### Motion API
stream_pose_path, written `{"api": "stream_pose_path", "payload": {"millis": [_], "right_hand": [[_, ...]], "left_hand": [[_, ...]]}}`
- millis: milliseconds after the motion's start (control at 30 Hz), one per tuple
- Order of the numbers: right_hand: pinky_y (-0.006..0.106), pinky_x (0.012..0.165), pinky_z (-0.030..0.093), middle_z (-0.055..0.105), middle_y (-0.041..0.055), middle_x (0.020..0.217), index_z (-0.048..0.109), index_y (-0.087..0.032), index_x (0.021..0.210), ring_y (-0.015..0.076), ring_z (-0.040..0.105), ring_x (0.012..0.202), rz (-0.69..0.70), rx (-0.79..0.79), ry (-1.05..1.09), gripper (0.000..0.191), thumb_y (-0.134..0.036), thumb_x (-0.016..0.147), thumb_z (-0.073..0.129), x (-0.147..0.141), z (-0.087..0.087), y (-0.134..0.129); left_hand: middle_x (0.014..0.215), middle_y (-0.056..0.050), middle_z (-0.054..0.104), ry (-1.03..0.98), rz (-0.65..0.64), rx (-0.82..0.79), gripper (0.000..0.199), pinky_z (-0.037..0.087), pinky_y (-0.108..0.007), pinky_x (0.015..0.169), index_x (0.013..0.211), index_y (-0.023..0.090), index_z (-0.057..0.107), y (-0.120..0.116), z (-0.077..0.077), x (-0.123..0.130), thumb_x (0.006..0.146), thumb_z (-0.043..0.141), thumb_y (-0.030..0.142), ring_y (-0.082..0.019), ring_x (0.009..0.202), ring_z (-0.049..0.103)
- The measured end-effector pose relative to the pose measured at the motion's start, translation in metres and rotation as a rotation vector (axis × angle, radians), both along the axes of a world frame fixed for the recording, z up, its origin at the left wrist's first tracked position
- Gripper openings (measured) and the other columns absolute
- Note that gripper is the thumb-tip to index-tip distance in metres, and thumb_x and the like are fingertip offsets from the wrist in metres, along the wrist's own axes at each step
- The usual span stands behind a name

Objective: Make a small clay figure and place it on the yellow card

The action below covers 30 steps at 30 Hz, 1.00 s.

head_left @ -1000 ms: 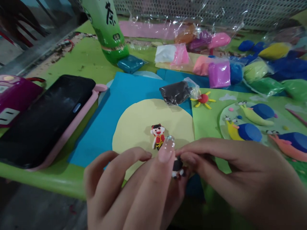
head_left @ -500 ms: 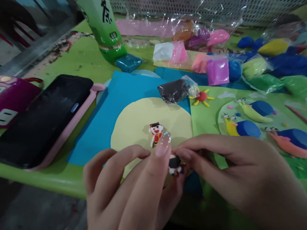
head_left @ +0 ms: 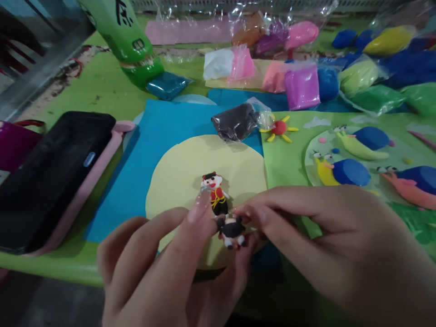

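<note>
A small clay figure (head_left: pixel 232 230) with black, white and skin-toned parts is held in my left hand (head_left: pixel 160 259), the fingers closed around it from the left and below. The fingertips of my right hand (head_left: pixel 316 231) pinch together at the figure's upper right side; whether a tiny piece sits between them is hidden. Just beyond my fingers, a finished-looking clay figure (head_left: pixel 218 193) in a red vest, yellow belt and black trousers lies on a pale yellow paper oval (head_left: pixel 180 168). That oval rests on a blue sheet (head_left: pixel 129 181).
Black clay in a clear bag (head_left: pixel 235 122) lies at the oval's far edge. To the right, a green sheet (head_left: pixel 282 168) bears a clay sun (head_left: pixel 279 128) and clay snails (head_left: pixel 350 172). Bagged clay (head_left: pixel 302 88) crowds the back. A phone (head_left: pixel 57 177) and a green bottle (head_left: pixel 136 50) stand left.
My hands and the small figure have shifted slightly left in view. The left thumb has moved off the held figure, so more of it shows, as does the lying figure's lower body.
</note>
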State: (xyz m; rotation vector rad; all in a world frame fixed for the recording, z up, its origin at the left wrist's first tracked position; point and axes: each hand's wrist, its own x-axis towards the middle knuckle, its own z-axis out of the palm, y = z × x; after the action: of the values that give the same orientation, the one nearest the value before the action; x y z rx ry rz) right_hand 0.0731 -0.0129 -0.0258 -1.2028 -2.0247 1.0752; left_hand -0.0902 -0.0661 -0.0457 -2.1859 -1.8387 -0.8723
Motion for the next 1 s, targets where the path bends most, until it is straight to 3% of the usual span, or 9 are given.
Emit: {"api": "stream_pose_path", "payload": {"millis": [67,133,233,367,467,567,767,900,1000], "right_hand": [[0.015,0.036,0.040,0.074,-0.0028,0.073,0.074,-0.020,0.076,0.0108,0.066,0.057,0.008,-0.024,-0.003,0.017,-0.013,0.081,0.059,0.000,-0.001,0.001],[0.015,0.036,0.040,0.072,-0.0057,0.069,0.074,-0.022,0.076,0.0091,0.065,0.054,0.018,-0.053,-0.021,0.018,-0.012,0.079,0.059,0.000,-0.002,0.002],[0.015,0.043,0.045,0.070,-0.0073,0.064,0.074,-0.023,0.075,0.0086,0.063,0.054,0.021,-0.067,-0.050,0.017,-0.013,0.078,0.060,0.000,-0.004,0.002],[0.017,0.047,0.047,0.069,-0.0039,0.064,0.071,-0.021,0.075,0.0096,0.063,0.054,0.024,-0.085,-0.047,0.024,-0.023,0.090,0.052,0.001,-0.003,0.001],[0.019,0.051,0.048,0.069,-0.0016,0.067,0.069,-0.020,0.077,0.0105,0.063,0.057,0.039,-0.120,-0.062,0.031,-0.023,0.095,0.043,0.003,0.000,0.000],[0.020,0.051,0.047,0.069,-0.0008,0.070,0.069,-0.020,0.080,0.0115,0.063,0.060,0.026,-0.092,-0.098,0.030,-0.020,0.094,0.043,0.008,0.003,0.001],[0.021,0.053,0.046,0.071,-0.0002,0.082,0.069,-0.020,0.092,0.0118,0.065,0.068,-0.040,-0.039,-0.116,0.025,-0.020,0.093,0.044,0.021,0.008,0.003],[0.021,0.059,0.047,0.071,-0.0024,0.082,0.067,-0.022,0.096,0.0113,0.064,0.070,0.009,-0.058,-0.062,0.022,-0.021,0.091,0.046,0.021,0.005,0.000],[0.024,0.070,0.051,0.071,0.0002,0.092,0.065,-0.022,0.107,0.0143,0.065,0.081,0.083,0.003,-0.031,0.026,-0.020,0.089,0.047,0.018,0.003,-0.005]], "left_hand": [[0.072,-0.001,0.069,0.008,0.000,-0.016,0.020,0.050,-0.045,0.063,0.073,0.029,0.064,-0.002,-0.001,0.000,0.070,0.064,0.049,-0.021,0.061,0.062],[0.075,-0.002,0.069,-0.102,0.195,-0.005,0.023,0.051,-0.046,0.069,0.067,0.027,0.063,-0.004,-0.002,0.003,0.076,0.058,0.048,-0.021,0.063,0.061],[0.071,-0.002,0.068,-0.121,0.096,-0.084,0.018,0.050,-0.048,0.072,0.068,0.027,0.065,-0.007,-0.004,0.007,0.073,0.062,0.044,-0.019,0.059,0.059],[0.087,-0.004,0.069,-0.150,0.191,-0.062,0.017,0.049,-0.049,0.077,0.081,0.027,0.064,-0.011,-0.009,0.009,0.078,0.058,0.042,-0.025,0.080,0.063],[0.092,-0.004,0.069,-0.100,0.115,0.016,0.015,0.048,-0.047,0.078,0.092,0.026,0.063,-0.012,-0.010,0.008,0.081,0.056,0.033,-0.028,0.092,0.064],[0.104,-0.007,0.066,-0.022,-0.026,0.001,0.032,0.045,-0.046,0.083,0.113,0.022,0.055,-0.012,-0.008,0.001,0.081,0.058,0.020,-0.029,0.106,0.058],[0.097,-0.006,0.065,-0.032,-0.181,0.040,0.046,0.045,-0.035,0.076,0.117,0.013,0.056,-0.006,-0.009,-0.018,0.073,0.069,0.014,-0.021,0.090,0.059],[0.112,-0.004,0.062,-0.176,-0.164,-0.150,0.037,0.049,-0.025,0.079,0.119,0.018,0.054,-0.005,-0.014,-0.024,0.082,0.059,0.019,-0.016,0.096,0.060],[0.111,-0.003,0.063,-0.161,-0.157,-0.098,0.041,0.047,-0.028,0.083,0.121,0.021,0.054,-0.007,-0.018,-0.024,0.081,0.062,0.021,-0.019,0.100,0.060]]}}
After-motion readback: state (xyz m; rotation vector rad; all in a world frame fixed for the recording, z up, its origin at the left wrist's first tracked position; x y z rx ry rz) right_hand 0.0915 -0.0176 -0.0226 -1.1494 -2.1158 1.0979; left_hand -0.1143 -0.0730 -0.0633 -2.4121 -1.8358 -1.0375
